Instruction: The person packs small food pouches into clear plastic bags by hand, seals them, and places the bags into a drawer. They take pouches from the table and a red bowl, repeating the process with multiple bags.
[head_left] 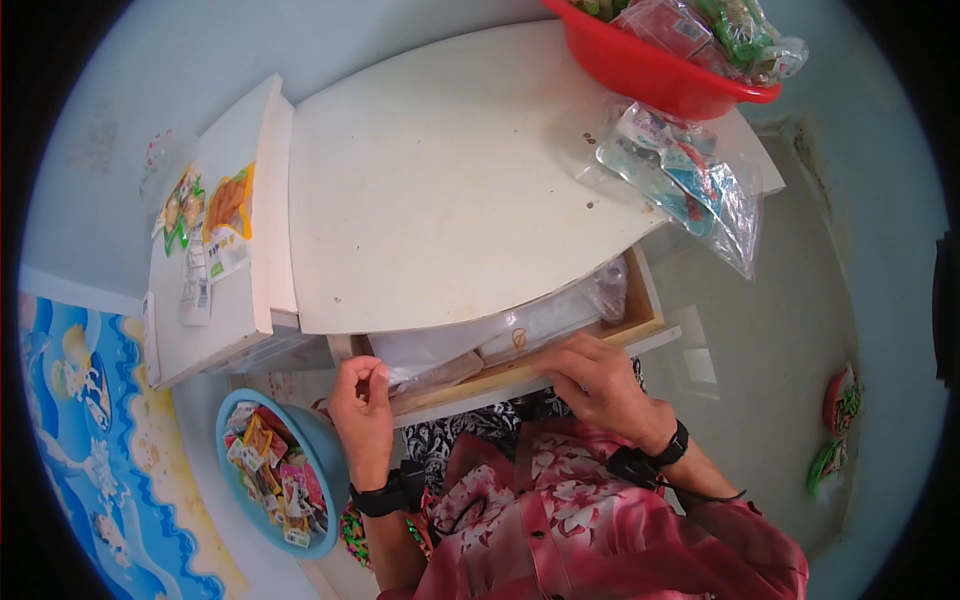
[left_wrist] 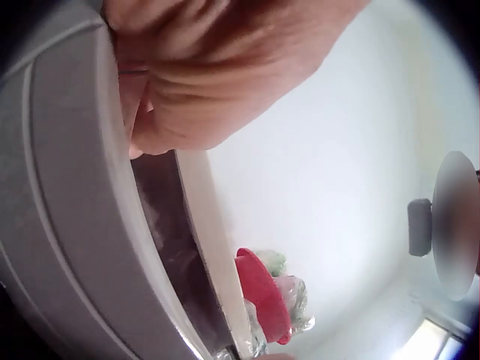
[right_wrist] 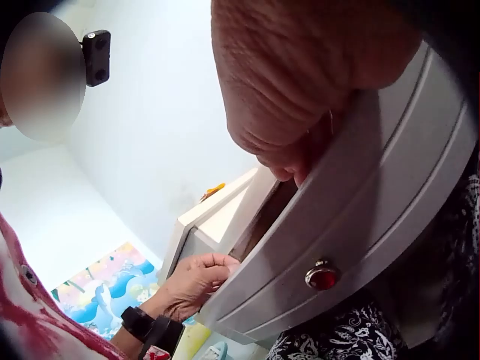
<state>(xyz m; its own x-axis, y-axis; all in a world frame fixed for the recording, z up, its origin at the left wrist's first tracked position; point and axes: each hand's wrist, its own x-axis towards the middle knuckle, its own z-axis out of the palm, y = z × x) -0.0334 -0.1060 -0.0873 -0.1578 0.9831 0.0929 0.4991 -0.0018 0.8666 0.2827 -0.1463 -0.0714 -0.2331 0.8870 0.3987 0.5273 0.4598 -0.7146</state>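
Note:
A curved-front drawer (head_left: 470,392) stands pulled out beneath the white tabletop. Inside it lie white packages (head_left: 540,322), one with a small brown mark, and clear plastic wrapping (head_left: 606,290). My left hand (head_left: 362,412) grips the top edge of the drawer front near its left end; in the left wrist view its fingertips bend over into the drawer. Farther right, my right hand (head_left: 603,388) has its fingers curled over the same edge. The right wrist view shows the outer drawer face with a red-centred knob (right_wrist: 323,276) below that hand.
A red basin (head_left: 660,70) of packaged goods stands at the tabletop's (head_left: 430,170) back right, beside a clear bag of packets (head_left: 690,180). Snack packets (head_left: 230,205) lie on the raised left shelf. On the floor at left is a blue tub (head_left: 325,455) full of small packets.

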